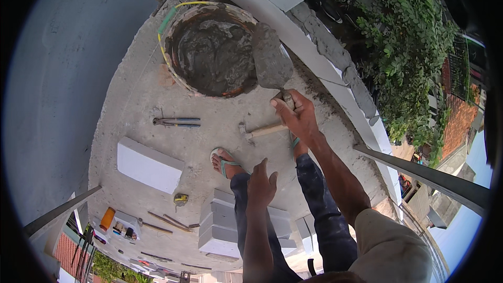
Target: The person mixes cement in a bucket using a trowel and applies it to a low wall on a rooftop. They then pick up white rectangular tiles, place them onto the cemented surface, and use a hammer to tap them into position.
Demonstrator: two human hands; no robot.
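The trowel (272, 58) extends beyond the right hand (297, 115), which grips and partly hides its handle; its blade covers some bucket (168, 40) rim. The left hand (261, 184) is empty, fingers loose.

The head fisheye is facing down from above and behind the gripping right hand (299, 114), sitting near it and taking in a wide sweep of floor (220, 126) around that grip.
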